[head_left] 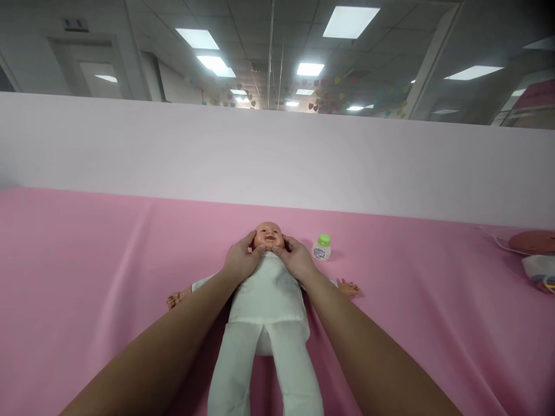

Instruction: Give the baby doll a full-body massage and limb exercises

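Observation:
A baby doll [269,294] in a white top and white trousers lies on its back, head at the far end and arms spread out to the sides. My left hand [243,255] cups one side of its head, thumb by the chin and fingers along the cheek and ear. On the other side my right hand [297,257] mirrors this grip, its thumb also near the chin. Both hands are closed around the doll's head; some fingertips are hidden behind it. Just right of my right hand stands a small clear bottle [321,248] with a green cap and a printed label.
Pink cloth [108,260] with soft folds covers the surface under the doll. Behind it runs a low white wall [277,156], with glass and ceiling lights above. At the far right edge lies another doll [535,242], partly cut off, with a thin cord beside it.

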`<state>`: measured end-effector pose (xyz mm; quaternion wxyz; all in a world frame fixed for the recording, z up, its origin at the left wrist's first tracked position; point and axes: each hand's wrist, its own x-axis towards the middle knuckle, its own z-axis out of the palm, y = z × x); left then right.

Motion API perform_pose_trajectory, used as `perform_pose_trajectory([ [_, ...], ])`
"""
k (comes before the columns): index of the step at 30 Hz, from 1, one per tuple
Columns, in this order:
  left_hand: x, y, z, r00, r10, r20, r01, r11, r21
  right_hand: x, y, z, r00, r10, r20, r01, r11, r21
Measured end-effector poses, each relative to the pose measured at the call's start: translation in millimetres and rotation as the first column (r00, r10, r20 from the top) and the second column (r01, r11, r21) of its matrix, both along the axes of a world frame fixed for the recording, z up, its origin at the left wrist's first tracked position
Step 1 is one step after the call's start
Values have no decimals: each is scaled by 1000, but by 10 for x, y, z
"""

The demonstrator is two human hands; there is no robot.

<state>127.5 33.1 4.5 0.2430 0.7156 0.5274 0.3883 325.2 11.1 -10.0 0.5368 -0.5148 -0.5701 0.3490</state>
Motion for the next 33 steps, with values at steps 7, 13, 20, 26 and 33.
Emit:
perform_pose_trajectory([
  [7,-20,119,-119,993,-27,118,27,1000,-4,82,62,-48,981,158,-115,-155,987,40],
  [13,-2,76,-76,994,-19,110,20,1000,-3,76,65,-54,978,104,-178,-103,995,18],
  [20,28,-71,91,999,12,-46,-12,1000,0,-2,4,22,998,52,-21,-52,999,-1],
  [26,23,-64,92,996,6,-85,-6,1000,-5,-39,-34,29,973,-105,205,106,994,4],
  [33,-22,-3,2,1000,-13,-19,13,1000,-2,22,59,-59,991,-22,132,18,999,33],
])
